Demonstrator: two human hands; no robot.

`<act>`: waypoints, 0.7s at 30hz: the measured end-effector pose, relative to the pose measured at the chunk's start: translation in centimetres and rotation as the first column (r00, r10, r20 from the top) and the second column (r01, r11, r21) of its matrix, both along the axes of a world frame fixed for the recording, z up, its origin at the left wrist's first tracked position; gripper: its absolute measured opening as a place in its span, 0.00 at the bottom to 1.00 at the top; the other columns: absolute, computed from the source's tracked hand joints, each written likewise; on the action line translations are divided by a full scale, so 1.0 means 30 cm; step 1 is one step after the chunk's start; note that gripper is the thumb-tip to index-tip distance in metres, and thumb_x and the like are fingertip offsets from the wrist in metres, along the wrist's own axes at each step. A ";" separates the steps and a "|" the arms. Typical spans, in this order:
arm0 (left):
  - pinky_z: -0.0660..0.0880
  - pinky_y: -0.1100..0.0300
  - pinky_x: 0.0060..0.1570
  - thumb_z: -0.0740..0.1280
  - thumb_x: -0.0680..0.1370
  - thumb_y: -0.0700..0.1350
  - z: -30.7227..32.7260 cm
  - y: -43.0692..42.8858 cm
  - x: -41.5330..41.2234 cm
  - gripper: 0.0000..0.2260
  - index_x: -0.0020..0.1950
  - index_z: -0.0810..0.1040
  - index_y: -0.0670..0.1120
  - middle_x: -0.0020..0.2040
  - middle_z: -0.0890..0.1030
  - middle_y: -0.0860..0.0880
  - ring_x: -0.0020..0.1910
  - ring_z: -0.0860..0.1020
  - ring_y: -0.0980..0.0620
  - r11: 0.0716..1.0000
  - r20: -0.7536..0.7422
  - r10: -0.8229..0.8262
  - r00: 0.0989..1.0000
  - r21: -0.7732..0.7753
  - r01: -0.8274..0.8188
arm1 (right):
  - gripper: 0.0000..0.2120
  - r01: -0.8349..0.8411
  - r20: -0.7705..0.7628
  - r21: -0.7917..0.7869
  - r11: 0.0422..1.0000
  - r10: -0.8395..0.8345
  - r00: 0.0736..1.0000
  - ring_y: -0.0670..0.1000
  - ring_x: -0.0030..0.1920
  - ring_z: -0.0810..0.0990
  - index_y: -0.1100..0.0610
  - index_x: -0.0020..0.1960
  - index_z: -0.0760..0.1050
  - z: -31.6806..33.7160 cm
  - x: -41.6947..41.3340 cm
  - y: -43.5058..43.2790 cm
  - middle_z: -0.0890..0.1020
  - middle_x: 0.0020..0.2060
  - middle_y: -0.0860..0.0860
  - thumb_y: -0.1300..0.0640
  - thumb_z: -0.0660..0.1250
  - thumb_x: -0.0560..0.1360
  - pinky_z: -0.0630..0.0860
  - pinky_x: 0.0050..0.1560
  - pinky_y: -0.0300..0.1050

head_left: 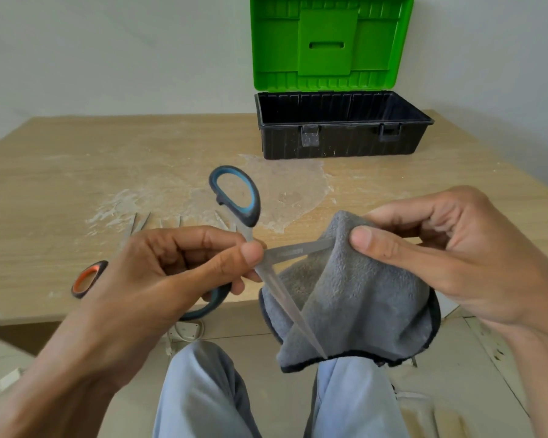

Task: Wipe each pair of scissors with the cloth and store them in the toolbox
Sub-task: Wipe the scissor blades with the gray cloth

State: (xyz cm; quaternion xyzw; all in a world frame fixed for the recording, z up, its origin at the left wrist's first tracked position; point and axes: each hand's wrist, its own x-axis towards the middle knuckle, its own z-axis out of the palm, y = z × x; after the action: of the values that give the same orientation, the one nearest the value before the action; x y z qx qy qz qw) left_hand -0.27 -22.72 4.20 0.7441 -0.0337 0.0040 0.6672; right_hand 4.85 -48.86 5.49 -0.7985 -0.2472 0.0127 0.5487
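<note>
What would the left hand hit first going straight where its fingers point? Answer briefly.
Likely the grey cloth that the right hand pinches round a blade of the blue-handled scissors; depth unclear.

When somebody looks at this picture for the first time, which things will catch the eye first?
The bright green lid of the open toolbox stands up at the back of the table, right of centre. In front, the left hand holds scissors with blue handles, blades spread, and the right hand pinches a grey cloth over one blade.
</note>
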 end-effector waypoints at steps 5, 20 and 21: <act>0.75 0.70 0.36 0.73 0.67 0.51 0.014 -0.021 -0.002 0.08 0.40 0.88 0.48 0.34 0.85 0.47 0.33 0.80 0.55 0.999 0.003 0.010 1.000 0.043 -0.010 | 0.07 0.006 0.015 -0.017 1.000 -0.006 1.000 0.54 0.44 0.90 0.50 0.47 0.89 -0.002 -0.004 -0.001 0.90 0.42 0.51 0.49 0.74 0.72 0.84 0.47 0.58; 0.71 0.51 0.36 0.74 0.70 0.55 0.007 0.009 -0.001 0.06 0.45 0.87 0.60 0.35 0.82 0.47 0.35 0.73 0.48 0.941 0.386 -0.033 0.922 0.323 -0.102 | 0.10 0.001 -0.234 0.162 0.987 0.038 0.972 0.49 0.41 0.89 0.52 0.42 0.90 0.008 -0.013 0.005 0.90 0.39 0.53 0.49 0.76 0.64 0.82 0.40 0.36; 0.69 0.55 0.35 0.74 0.70 0.56 0.005 0.010 -0.003 0.06 0.45 0.87 0.61 0.33 0.80 0.48 0.33 0.72 0.50 0.929 0.403 -0.036 0.915 0.350 -0.118 | 0.10 0.003 -0.246 0.176 0.984 0.041 0.968 0.48 0.41 0.89 0.53 0.42 0.90 0.008 -0.014 0.006 0.90 0.39 0.53 0.50 0.76 0.64 0.82 0.40 0.35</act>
State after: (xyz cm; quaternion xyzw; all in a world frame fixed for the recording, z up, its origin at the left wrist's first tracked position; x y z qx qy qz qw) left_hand -0.36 -22.41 4.35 0.8392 -0.1544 0.1648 0.4947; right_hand 4.44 -48.67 5.74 -0.7370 -0.1842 0.0962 0.6431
